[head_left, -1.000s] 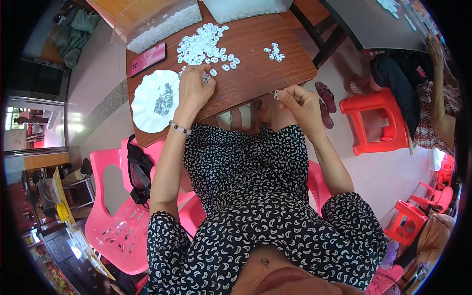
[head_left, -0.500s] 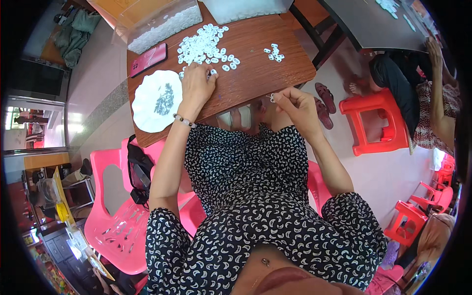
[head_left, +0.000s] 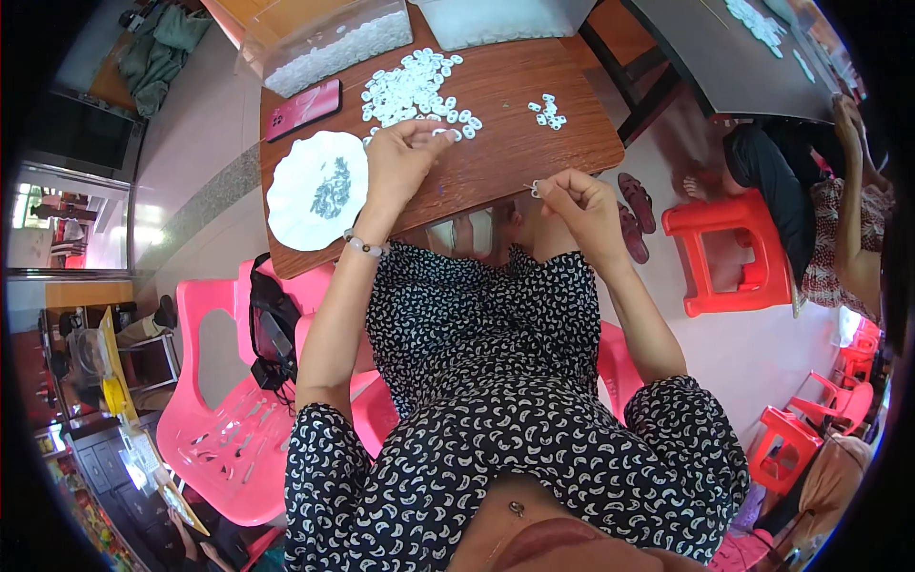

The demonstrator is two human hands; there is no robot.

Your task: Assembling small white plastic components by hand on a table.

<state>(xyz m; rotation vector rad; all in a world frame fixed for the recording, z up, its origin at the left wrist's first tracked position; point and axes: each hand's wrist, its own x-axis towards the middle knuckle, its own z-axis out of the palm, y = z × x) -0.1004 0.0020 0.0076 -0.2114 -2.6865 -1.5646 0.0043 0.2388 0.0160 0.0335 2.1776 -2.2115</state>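
Note:
Small white oval pieces with two holes lie in a loose pile (head_left: 408,88) on the brown wooden table (head_left: 496,105). At the pile's near edge, my left hand (head_left: 405,164) is closed, thumb and forefinger on one small white oval piece (head_left: 439,134). Over the table's near edge, my right hand (head_left: 583,208) pinches another small white piece (head_left: 537,190) between thumb and forefinger; the fingers partly hide it. A white scalloped plate (head_left: 291,191) left of my left hand bears many tiny dark grey bits (head_left: 332,189).
A small group of white pieces (head_left: 548,112) lies at the table's right. A pink phone (head_left: 307,109) is at the left. Two clear bins (head_left: 338,52) of white pieces stand at the back. A red stool (head_left: 729,253) and another seated person are to the right.
My left hand has shifted right along the pile's near edge and its thumb and forefinger now close on a piece. My right hand keeps its pinch. The whole view has moved slightly.

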